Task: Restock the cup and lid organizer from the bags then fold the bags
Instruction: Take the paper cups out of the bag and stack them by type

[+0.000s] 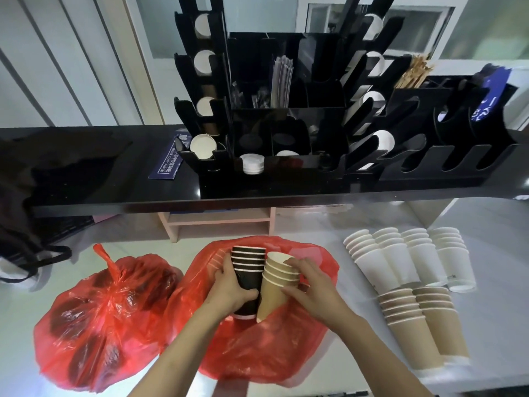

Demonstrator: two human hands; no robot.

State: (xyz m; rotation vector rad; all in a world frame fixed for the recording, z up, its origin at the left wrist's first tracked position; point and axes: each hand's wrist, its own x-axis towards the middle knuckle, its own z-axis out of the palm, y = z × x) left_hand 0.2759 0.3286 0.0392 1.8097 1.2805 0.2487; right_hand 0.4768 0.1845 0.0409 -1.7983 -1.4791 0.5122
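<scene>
An open red plastic bag (266,353) lies on the white table in front of me. Over it, my left hand (229,285) grips a stack of black paper cups (247,262). My right hand (312,285) holds a stack of brown paper cups (274,285) right beside the black one. A second red bag (100,319), knotted shut with dark round lids inside, sits to the left. The black cup and lid organizer (286,116) stands on a black shelf behind, with white cups in its side slots and white lids (252,164) in front.
Stacks of white cups (406,256) and two stacks of brown cups (420,319) lie on the table at the right. A black cloth bag (37,179) hangs over the shelf's left end. A blue paper packet (169,161) lies on the shelf.
</scene>
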